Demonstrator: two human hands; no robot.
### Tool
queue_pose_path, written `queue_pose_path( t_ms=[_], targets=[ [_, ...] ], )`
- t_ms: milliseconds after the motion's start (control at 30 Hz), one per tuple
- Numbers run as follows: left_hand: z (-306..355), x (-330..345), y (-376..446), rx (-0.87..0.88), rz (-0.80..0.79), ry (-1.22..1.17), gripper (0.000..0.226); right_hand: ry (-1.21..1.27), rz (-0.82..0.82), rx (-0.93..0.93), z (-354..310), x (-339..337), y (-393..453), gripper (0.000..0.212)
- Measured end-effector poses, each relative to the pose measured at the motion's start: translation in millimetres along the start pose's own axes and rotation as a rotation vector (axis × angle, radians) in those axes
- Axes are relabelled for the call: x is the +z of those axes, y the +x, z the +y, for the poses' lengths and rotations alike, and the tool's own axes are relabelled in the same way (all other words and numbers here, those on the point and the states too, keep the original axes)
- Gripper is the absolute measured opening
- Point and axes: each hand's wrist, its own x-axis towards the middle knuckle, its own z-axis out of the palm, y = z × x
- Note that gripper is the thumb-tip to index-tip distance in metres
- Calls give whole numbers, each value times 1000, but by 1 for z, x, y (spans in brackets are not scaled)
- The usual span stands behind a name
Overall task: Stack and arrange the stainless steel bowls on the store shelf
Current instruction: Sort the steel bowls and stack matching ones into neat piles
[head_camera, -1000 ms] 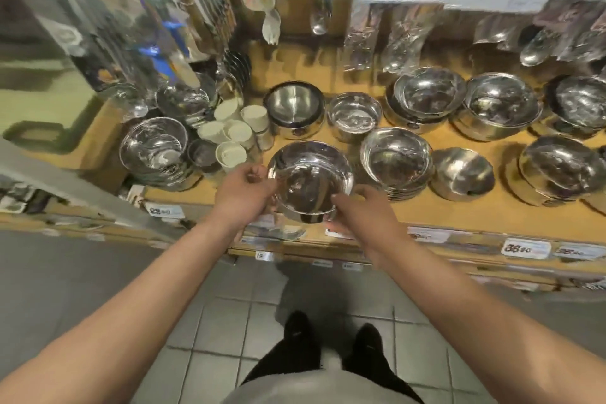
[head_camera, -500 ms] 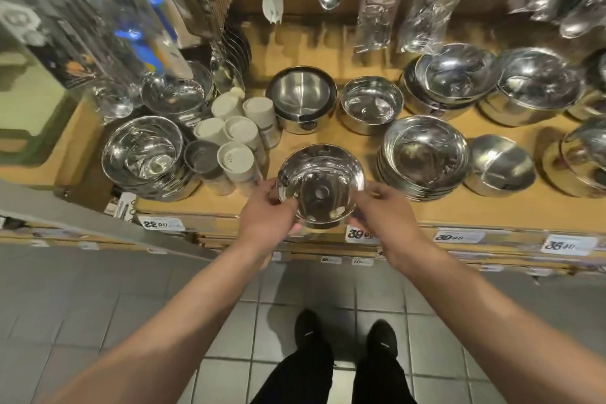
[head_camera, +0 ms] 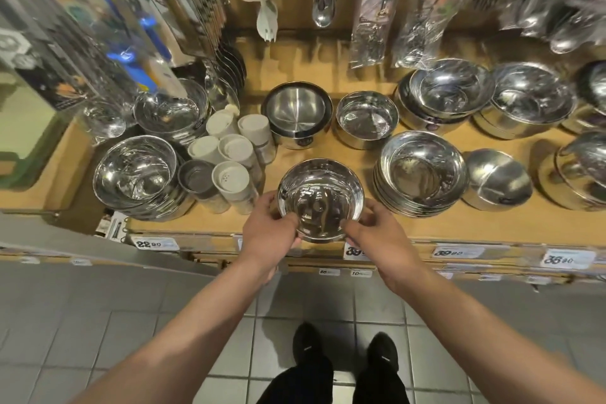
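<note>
A shallow stainless steel bowl (head_camera: 320, 198) was held at the front edge of the wooden shelf (head_camera: 344, 154), partly overhanging the lip above the price labels (head_camera: 457, 252). The chief risk was judged to be a slip: the bowl's polished wall offers little friction, and if either grip were loosened before the base was fully supported on the shelf, the bowl could be tipped off the edge onto the tiled floor (head_camera: 164, 321). A second hazard was seen on the left, where the white-lidded shaker jars (head_camera: 231, 179) stood just beside the bowl and could be knocked over by a sideways push. The stack of nested bowls (head_camera: 421, 172) on the right stood near, and a careless slide could have been expected to jolt it.

The left hand (head_camera: 267, 236) was closed round the bowl's near-left rim, thumb over the edge and fingers curled beneath. The right hand (head_camera: 377, 233) was closed likewise on the near-right rim. Both forearms were extended forward and converged on the bowl, wrists roughly level. Whether the base was resting on the shelf could not be told.
</note>
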Motion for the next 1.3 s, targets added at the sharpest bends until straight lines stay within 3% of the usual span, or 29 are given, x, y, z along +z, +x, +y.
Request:
queue_pose_path(
  t_ms=[200,400,500,600,667,767,900,1067,1167,1300],
  targets=[
    [1,3,1,-52,9,-36,31,109,-1,103,3,0,6,24],
    [6,6,-2,-168,-7,-116,34,106,19,28,2,1,3,61],
    [12,11,-7,-332,-74,-185,25,108,82,7,2,2,4,50],
    [9,10,-8,-402,-175,-20,22,145,20,35,5,1,5,51],
    [7,5,-4,-394,-193,126,26,178,-12,54,8,2,5,55],
    [11,-3,7,-273,-85,202,29,139,14,52,8,2,10,56],
    [20,-2,16,-135,-25,117,34,91,84,-6,5,5,14,33],
    [24,12,1,-378,-136,-146,6,172,60,14,13,13,9,32],
    [22,14,-3,-438,-166,-165,2,156,97,6,12,13,11,38],
    [23,12,1,-414,-141,-156,10,229,148,-4,8,8,14,24]
  ],
)
